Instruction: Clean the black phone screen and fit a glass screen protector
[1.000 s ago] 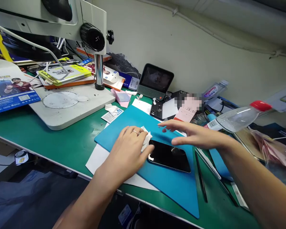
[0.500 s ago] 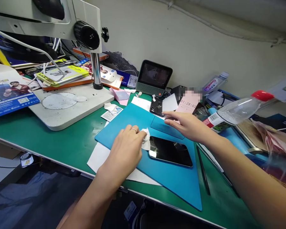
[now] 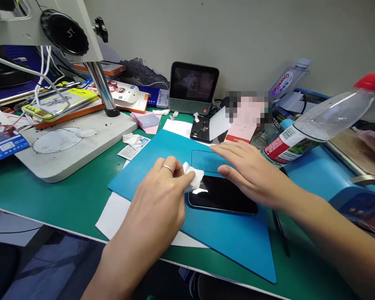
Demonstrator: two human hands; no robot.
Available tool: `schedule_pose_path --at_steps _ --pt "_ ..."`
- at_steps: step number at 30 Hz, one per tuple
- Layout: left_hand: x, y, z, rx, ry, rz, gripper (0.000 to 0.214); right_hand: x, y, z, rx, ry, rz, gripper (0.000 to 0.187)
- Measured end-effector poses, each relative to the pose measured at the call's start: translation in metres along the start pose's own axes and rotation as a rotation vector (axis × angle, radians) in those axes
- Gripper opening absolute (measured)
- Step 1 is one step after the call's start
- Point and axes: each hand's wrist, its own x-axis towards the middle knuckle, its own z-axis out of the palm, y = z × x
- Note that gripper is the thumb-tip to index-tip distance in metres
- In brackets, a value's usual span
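Note:
A smartphone lies screen up on the blue mat. My left hand pinches a crumpled white wipe at the phone's left end. A ring is on one of its fingers. My right hand is open, fingers stretched out flat, above the phone's far right side and hiding part of it. Behind the phone, a clear screen protector with a dark outline lies on the mat, partly covered by my right hand.
A microscope stand occupies the left. A smart display stands by the wall. Another phone lies behind the mat. Plastic bottles lean at the right. A torn sachet lies left of the mat.
My right hand has moved nearer to the phone and spread flat. The wipe in my left hand has come over the phone's left end. The camera view has shifted.

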Motion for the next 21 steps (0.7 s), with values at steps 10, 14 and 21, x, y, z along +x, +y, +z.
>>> schedule_pose_path --at_steps 10,14,21 --pt "-0.015 0.046 0.043 0.169 -0.146 0.253 0.057 -0.066 0.020 -0.011 0.310 0.184 0.140 0.072" --pt "-0.013 0.070 0.060 0.199 -0.138 0.280 0.061 -0.062 0.019 -0.003 0.443 0.265 0.181 0.079" --pt "0.000 0.101 0.072 0.211 -0.214 0.291 0.063 -0.061 0.019 0.005 0.483 0.259 0.166 0.084"
